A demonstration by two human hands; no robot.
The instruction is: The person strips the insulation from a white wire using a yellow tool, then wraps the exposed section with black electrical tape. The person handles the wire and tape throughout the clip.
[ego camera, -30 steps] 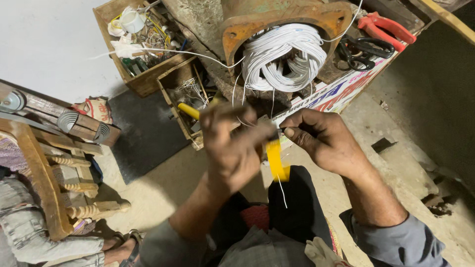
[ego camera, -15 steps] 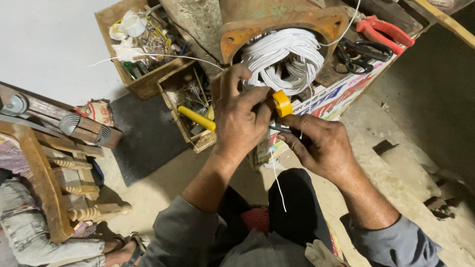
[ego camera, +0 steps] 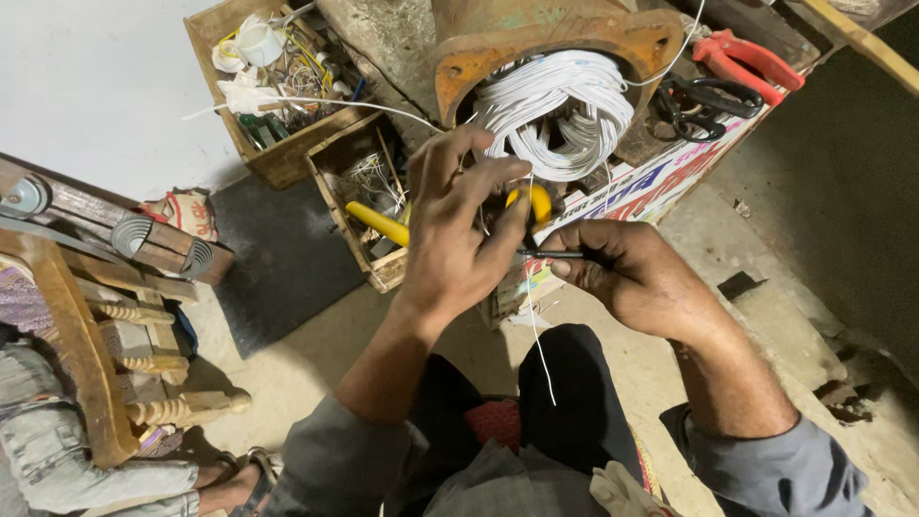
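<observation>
My left hand (ego camera: pixel 458 230) is raised in front of a rusty round housing (ego camera: pixel 555 38) packed with bundled white wire coils (ego camera: pixel 560 110). Its fingers curl around a small yellow roll of tape (ego camera: pixel 539 201), mostly hidden behind them. My right hand (ego camera: pixel 627 273) sits just right of it, pinching a thin dark wire end (ego camera: pixel 548 255) that points toward my left thumb. A loose white strand (ego camera: pixel 538 345) hangs down from between the two hands over my lap.
Two wooden boxes of odds and ends (ego camera: pixel 278 86) stand left of the housing; a yellow-handled tool (ego camera: pixel 376 222) lies in the nearer one. Red-handled cutters (ego camera: pixel 747 57) and black scissors (ego camera: pixel 691 101) rest at right. Wooden furniture (ego camera: pixel 86 278) and another person's leg (ego camera: pixel 57 460) are at left.
My left hand has lifted from the lap up to the housing with the yellow tape, which was unrolled a second ago. My right hand stayed close, still pinching the wire.
</observation>
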